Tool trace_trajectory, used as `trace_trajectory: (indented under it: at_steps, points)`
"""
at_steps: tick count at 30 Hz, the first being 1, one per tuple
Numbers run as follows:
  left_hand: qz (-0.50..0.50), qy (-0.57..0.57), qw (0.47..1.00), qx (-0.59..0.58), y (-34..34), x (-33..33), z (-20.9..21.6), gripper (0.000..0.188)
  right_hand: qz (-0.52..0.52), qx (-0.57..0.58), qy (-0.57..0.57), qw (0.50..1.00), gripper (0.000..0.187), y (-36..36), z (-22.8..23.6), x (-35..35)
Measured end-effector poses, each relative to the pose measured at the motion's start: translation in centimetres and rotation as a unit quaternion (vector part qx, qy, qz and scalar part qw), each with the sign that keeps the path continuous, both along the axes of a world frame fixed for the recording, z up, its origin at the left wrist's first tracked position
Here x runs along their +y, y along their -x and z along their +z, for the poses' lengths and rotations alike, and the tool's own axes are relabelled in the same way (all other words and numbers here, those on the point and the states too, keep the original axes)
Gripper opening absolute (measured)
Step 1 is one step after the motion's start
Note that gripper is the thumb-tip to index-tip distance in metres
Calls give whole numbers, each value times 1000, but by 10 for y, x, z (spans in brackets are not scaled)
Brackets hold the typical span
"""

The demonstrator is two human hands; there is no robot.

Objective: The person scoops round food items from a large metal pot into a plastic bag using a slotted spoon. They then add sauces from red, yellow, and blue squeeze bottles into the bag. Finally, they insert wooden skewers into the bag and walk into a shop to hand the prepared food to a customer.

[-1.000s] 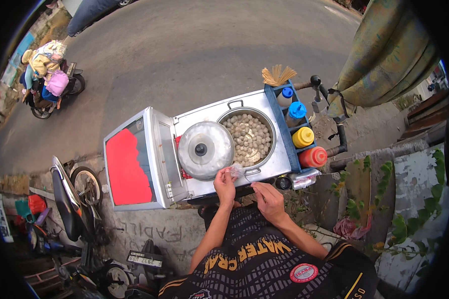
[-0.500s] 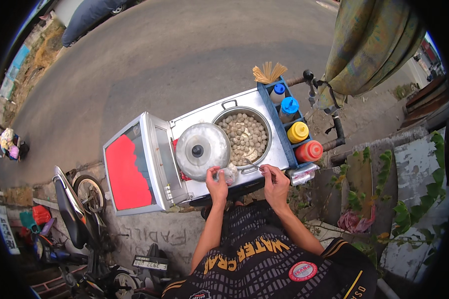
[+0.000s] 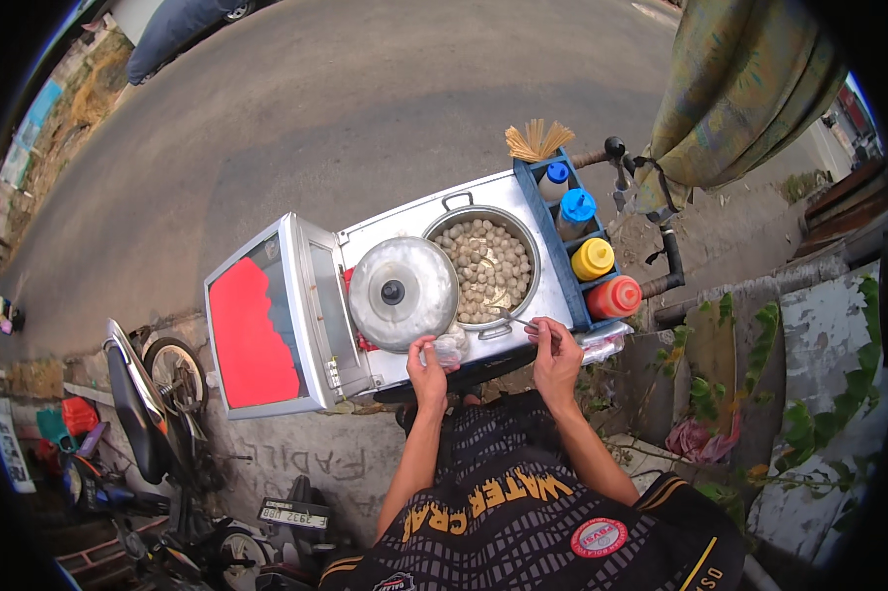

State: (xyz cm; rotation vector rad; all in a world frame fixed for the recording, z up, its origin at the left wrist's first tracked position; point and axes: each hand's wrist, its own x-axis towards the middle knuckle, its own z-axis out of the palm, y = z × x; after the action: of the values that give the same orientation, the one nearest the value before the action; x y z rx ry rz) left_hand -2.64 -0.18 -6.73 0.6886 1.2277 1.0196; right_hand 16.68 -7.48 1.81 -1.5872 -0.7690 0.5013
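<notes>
The open pot (image 3: 535, 271) on the cart holds many small grey-brown meatballs (image 3: 481, 258) in liquid. My right hand (image 3: 558, 362) pinches the handle of a small metal fork (image 3: 519, 320), its head over the pot's near rim. My left hand (image 3: 427, 372) is closed on a clear plastic bag (image 3: 451, 347), just below the pot's near left side; its contents are too blurred to tell. Left of the pot, a round metal lid (image 3: 405, 295) with a black knob rests tilted, partly overlapping the rim.
A blue rack (image 3: 559, 251) at the cart's right holds blue-capped bottles (image 3: 576, 209), a yellow bottle (image 3: 593, 259), a red bottle (image 3: 615, 296) and wooden skewers (image 3: 539, 141). A glass case (image 3: 267, 320) with a red panel stands left. Motorbikes (image 3: 149, 409) are parked nearby; a folded cloth umbrella (image 3: 744, 94) hangs right.
My right hand and the fork have shifted slightly right and up. The bag at my left hand shows more fully. A passing rider at the far left has moved farther off.
</notes>
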Motion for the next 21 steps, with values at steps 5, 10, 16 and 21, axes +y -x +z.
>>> trace_trajectory:
  at_steps: [5, 10, 16, 21]
  points:
    - [-114, -75, 991, 12, -11, 8, 15, 26, -3, -5, 10, 1000, 23, -1, 3, 1]
    - [-172, -42, 984, -39, -17, 21, 33, 27, -4, -13, 2, 1000, 23, 0, 3, -1]
    - [-111, -5, 994, -15, -8, 32, 23, 26, -9, 1, -1, 1000, 22, -9, 1, 4]
    - [-67, -22, 992, 103, 8, 16, 18, 24, -26, -7, 11, 1000, 21, -13, -4, 1]
